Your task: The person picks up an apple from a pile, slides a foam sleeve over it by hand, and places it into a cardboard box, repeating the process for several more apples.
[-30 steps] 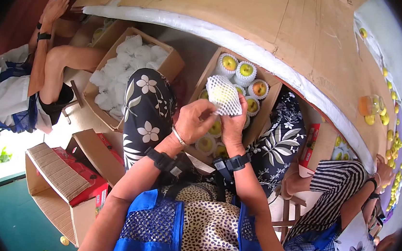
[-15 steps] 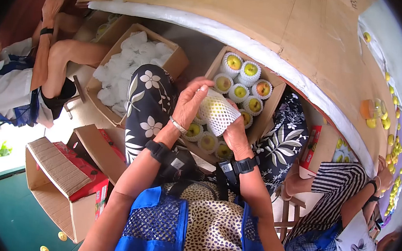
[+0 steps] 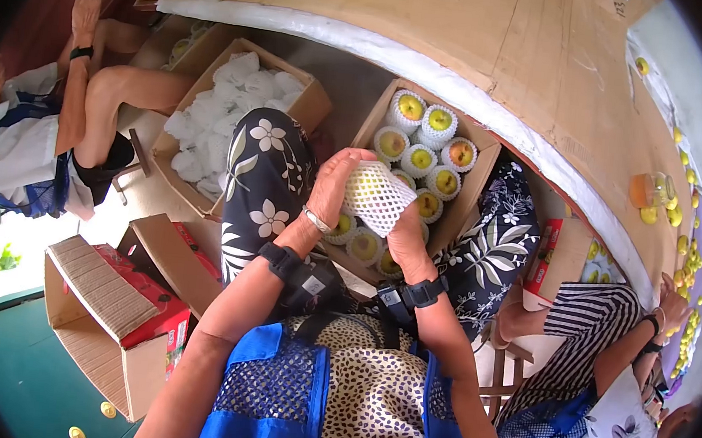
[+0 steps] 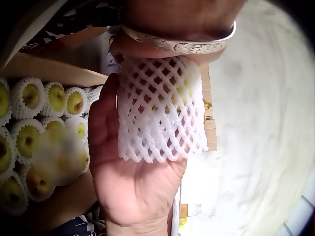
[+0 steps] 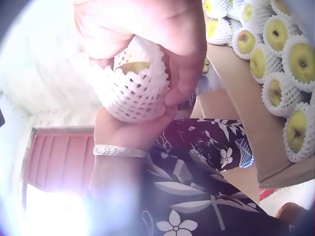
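Between both hands is a yellow-green apple (image 5: 133, 67) inside a white foam net sleeve (image 3: 378, 198). My left hand (image 3: 334, 187), with a silver bangle at its wrist, grips the left end of the sleeve. At the other end my right hand (image 3: 408, 235) holds it with the palm close under the mesh, as the left wrist view shows. The right wrist view has the apple showing through the sleeve's opening, with the right hand (image 5: 142, 24) over it and the left hand (image 5: 125, 132) curled round beneath. Mesh and fingers hide most of the fruit.
Just beyond my hands stands a cardboard box (image 3: 465, 198) of sleeved apples. A box (image 3: 310, 112) of white foam nets is left of my knee. A cardboard-covered table (image 3: 437, 29) edges the far side. Emptied cartons (image 3: 107, 297) lie lower left. People sit on both sides.
My left hand lifted off the sleeve with fingers spread, then came back onto its left end. The sleeved apple shifted slightly left and down, and my right hand stayed on it.
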`<state>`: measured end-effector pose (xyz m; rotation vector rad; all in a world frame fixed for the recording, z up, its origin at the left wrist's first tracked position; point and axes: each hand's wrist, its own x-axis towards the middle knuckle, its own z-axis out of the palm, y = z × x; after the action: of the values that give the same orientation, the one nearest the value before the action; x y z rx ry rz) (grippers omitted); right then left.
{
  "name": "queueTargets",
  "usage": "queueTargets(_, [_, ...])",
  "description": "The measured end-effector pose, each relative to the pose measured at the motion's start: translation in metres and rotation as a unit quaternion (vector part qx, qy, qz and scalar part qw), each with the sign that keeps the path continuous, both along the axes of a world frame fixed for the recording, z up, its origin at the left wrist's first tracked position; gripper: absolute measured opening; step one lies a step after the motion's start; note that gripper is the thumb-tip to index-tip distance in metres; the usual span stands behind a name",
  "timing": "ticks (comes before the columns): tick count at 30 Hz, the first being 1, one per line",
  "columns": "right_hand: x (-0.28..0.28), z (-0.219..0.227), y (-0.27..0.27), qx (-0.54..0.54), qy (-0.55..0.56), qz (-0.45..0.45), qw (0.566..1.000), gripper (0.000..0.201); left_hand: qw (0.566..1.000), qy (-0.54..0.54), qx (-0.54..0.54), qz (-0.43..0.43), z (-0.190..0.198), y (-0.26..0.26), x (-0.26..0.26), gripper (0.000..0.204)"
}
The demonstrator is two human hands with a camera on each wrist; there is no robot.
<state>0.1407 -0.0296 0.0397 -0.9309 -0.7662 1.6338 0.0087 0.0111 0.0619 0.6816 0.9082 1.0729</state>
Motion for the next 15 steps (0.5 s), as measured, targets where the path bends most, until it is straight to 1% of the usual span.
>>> queueTargets(1, [0.001, 0.003, 0.001, 0.030, -0.083, -0.003, 0.996, 0.039, 1.000, -0.006, -0.004, 0.006, -0.001, -0.001, 0.002, 0.026])
queueTargets(2, [0.003, 0.006, 0.003, 0.069, -0.175, -0.003, 0.982, 0.039, 1.000, -0.013, -0.009, 0.010, -0.002, -0.002, 0.005, 0.027])
queueTargets(3, [0.005, 0.012, 0.006, 0.108, -0.266, -0.004, 0.958, 0.040, 0.998, -0.056, -0.039, 0.013, -0.005, -0.001, 0.005, 0.027])
queueTargets(4, [0.007, 0.023, 0.009, 0.146, -0.353, -0.005, 0.924, 0.041, 0.993, -0.098, -0.069, 0.017, -0.008, 0.000, 0.002, 0.027])
queueTargets(5, [0.010, 0.038, 0.010, 0.149, -0.371, 0.008, 0.917, 0.046, 0.985, -0.138, -0.098, 0.022, -0.011, 0.001, -0.001, 0.028])
queueTargets(6, [0.016, 0.071, 0.011, 0.116, -0.398, 0.033, 0.909, 0.052, 0.978, -0.180, -0.106, 0.026, -0.007, 0.001, -0.003, 0.029])
queueTargets(7, [0.023, 0.095, 0.013, 0.060, -0.362, 0.046, 0.929, 0.056, 0.968, -0.222, -0.113, 0.030, -0.002, 0.001, -0.005, 0.029])
queueTargets(8, [0.031, 0.107, 0.014, 0.004, -0.326, 0.059, 0.944, 0.061, 0.956, -0.265, -0.120, 0.034, 0.001, 0.002, -0.008, 0.030])
queueTargets(9, [0.038, 0.108, 0.015, 0.037, -0.297, 0.017, 0.954, 0.064, 0.949, -0.299, -0.099, 0.007, 0.004, 0.004, -0.011, 0.034])
queueTargets(10, [0.043, 0.109, 0.017, 0.070, -0.266, -0.024, 0.961, 0.068, 0.943, -0.318, -0.102, 0.009, 0.007, 0.004, -0.012, 0.035])
queueTargets(11, [0.044, 0.113, 0.016, 0.103, -0.211, -0.061, 0.970, 0.063, 0.935, -0.338, -0.106, 0.010, 0.010, 0.004, -0.013, 0.036])
queueTargets(12, [0.045, 0.114, 0.013, 0.187, -0.287, -0.066, 0.937, 0.060, 0.927, -0.359, -0.112, 0.012, 0.014, 0.004, -0.012, 0.038])
queueTargets(13, [0.046, 0.114, 0.010, 0.267, -0.359, -0.070, 0.892, 0.058, 0.926, -0.360, -0.111, 0.009, 0.014, 0.004, -0.013, 0.041])
queueTargets(14, [0.046, 0.114, 0.005, 0.343, -0.426, -0.072, 0.834, 0.056, 0.926, -0.357, -0.121, 0.010, 0.013, 0.004, -0.012, 0.040])
queueTargets(15, [0.034, 0.119, -0.002, 0.314, -0.398, -0.058, 0.860, 0.048, 0.927, -0.351, -0.131, 0.012, 0.012, 0.003, -0.012, 0.040])
